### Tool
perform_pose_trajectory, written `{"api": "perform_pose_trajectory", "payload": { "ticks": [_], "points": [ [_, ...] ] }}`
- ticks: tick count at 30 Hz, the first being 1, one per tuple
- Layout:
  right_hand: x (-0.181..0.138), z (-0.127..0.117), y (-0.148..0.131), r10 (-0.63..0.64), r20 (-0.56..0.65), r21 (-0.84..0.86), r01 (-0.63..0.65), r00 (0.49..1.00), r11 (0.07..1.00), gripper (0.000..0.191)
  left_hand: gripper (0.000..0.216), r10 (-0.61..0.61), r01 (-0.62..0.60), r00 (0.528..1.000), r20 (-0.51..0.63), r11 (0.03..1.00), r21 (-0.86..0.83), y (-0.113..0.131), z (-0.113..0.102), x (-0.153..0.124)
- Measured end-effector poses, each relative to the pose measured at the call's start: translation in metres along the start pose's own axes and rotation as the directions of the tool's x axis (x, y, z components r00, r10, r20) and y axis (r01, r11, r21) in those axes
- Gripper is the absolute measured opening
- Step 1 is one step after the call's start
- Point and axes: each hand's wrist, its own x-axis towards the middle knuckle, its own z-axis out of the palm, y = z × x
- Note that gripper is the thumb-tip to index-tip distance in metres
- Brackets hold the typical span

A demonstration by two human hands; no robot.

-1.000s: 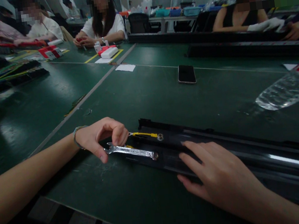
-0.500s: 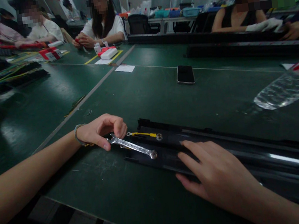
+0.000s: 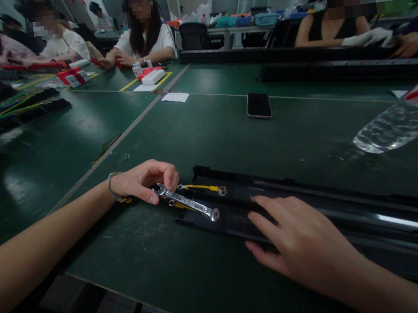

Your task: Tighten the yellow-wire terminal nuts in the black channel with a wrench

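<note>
My left hand pinches the open end of a small silver wrench. The wrench's ring end sits on a fastener at the near edge of a long black rail lying across the green table. A yellow wire with ring terminals lies on the rail just behind the wrench. My right hand rests flat on the rail to the right of the wrench, with its fingers spread and nothing in it.
A black phone lies face up mid-table. A clear plastic bottle lies at the right. White paper and a red-and-white box sit further back. Other people work at the far side, with more black rails before them.
My left hand has swung the wrench's free end away from me and to the right, about its ring end. My right hand has stayed on the rail.
</note>
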Motion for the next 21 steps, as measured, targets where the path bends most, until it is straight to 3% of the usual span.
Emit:
{"api": "perform_pose_trajectory", "payload": {
  "ticks": [21],
  "points": [
    [-0.0008,0.0007,-0.0001,-0.001,-0.008,-0.006,0.001,1.000,1.000,0.023,0.018,-0.016,0.015,0.999,0.032,0.999,0.037,-0.0021,-0.0045,-0.0015]
  ]
}}
